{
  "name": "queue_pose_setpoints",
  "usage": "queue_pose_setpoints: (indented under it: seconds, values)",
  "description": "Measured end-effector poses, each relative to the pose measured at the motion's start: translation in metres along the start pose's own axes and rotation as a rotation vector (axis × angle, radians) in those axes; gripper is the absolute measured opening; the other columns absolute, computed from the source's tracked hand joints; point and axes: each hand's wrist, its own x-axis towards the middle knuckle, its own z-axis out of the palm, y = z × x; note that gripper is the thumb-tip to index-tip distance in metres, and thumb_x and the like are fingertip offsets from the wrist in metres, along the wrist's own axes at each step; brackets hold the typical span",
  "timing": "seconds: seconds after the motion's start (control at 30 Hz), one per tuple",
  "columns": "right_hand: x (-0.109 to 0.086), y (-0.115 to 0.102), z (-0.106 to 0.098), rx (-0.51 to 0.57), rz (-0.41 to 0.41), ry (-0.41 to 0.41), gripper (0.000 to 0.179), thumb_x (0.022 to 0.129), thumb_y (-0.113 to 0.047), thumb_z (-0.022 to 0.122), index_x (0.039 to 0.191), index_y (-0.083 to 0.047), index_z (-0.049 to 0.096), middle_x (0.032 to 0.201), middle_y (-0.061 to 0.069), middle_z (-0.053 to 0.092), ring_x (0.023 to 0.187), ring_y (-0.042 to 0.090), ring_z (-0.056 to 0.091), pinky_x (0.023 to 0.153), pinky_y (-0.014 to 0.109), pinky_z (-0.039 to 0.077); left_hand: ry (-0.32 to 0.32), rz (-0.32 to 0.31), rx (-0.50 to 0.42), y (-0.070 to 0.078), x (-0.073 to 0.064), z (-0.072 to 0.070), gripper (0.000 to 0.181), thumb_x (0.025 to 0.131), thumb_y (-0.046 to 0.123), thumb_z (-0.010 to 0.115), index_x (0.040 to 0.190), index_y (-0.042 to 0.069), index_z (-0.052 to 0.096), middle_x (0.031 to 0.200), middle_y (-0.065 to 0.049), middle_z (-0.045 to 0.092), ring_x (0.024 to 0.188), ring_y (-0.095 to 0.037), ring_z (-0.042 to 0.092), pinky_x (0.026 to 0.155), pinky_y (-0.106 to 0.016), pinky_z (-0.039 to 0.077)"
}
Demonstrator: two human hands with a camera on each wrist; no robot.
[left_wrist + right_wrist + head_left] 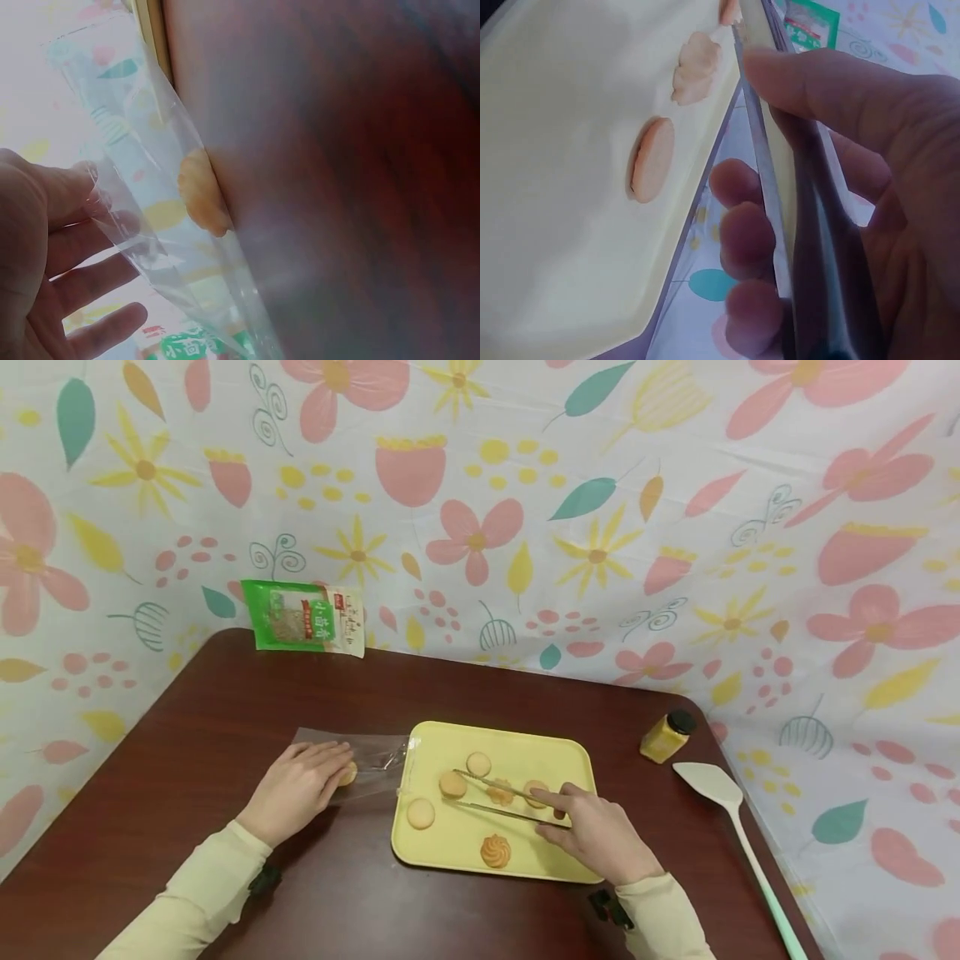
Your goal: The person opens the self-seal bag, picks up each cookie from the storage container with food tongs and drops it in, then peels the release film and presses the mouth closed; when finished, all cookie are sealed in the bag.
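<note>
My left hand (296, 785) pinches the edge of a clear plastic bag (378, 756) between thumb and forefinger. One cookie (202, 191) lies inside this bag, partly covered by the hand in the head view. My right hand (603, 835) grips metal tongs (817, 247) over a yellow tray (555, 860). The spread tong tips reach either side of a round cookie (452, 784) towards the tray's left. Around it lie a pale round cookie (478, 764), another round cookie (421, 813) and a swirled cookie (496, 852). Under the tong arms sits a ridged cookie (500, 792).
A green and white packet (307, 618) stands at the back left against the floral cloth (480, 485). To the tray's right are a yellow jar (666, 737) with a black lid and a white spatula (716, 787) along the dark table's (337, 893) right edge.
</note>
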Motion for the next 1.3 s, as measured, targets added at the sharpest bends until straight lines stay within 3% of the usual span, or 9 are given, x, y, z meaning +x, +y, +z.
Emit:
queue_pose_setpoints:
  seconds: [0.1,0.4,1.3]
  values:
    - [-0.0025,0.0014,0.0012,-0.011,0.006,0.002,0.045,0.083,-0.033,0.077,0.127,-0.026,0.067,0.081,-0.016,0.050,0.053,-0.003,0.040,0.047,0.023,0.037,-0.026,0.010,0.015,0.0031,0.0022,0.0013,0.036,0.078,0.009,0.079,0.112,0.000,0.072,0.115,-0.014,0.069,0.105,-0.029,0.066,0.087,-0.047,0.050]
    - [-0.0002,0.0032,0.0060,-0.013,-0.035,0.004,0.044,0.085,-0.034,0.075,0.127,-0.025,0.066,0.080,-0.017,0.048,0.052,-0.002,0.037,0.046,0.022,0.035,-0.027,0.003,0.032,0.0017,-0.0008,0.0000,0.037,0.077,0.009,0.080,0.112,0.001,0.072,0.115,-0.014,0.069,0.105,-0.029,0.066,0.087,-0.047,0.050]
    - [0.0043,0.0011,-0.0022,-0.051,-0.099,0.138,0.040,0.089,-0.032,0.072,0.127,-0.027,0.065,0.084,-0.015,0.052,0.051,-0.003,0.034,0.043,0.020,0.033,-0.002,0.013,0.023,0.0028,0.0001,0.0004,0.037,0.076,0.009,0.080,0.110,0.000,0.072,0.113,-0.014,0.070,0.103,-0.029,0.066,0.086,-0.047,0.050]
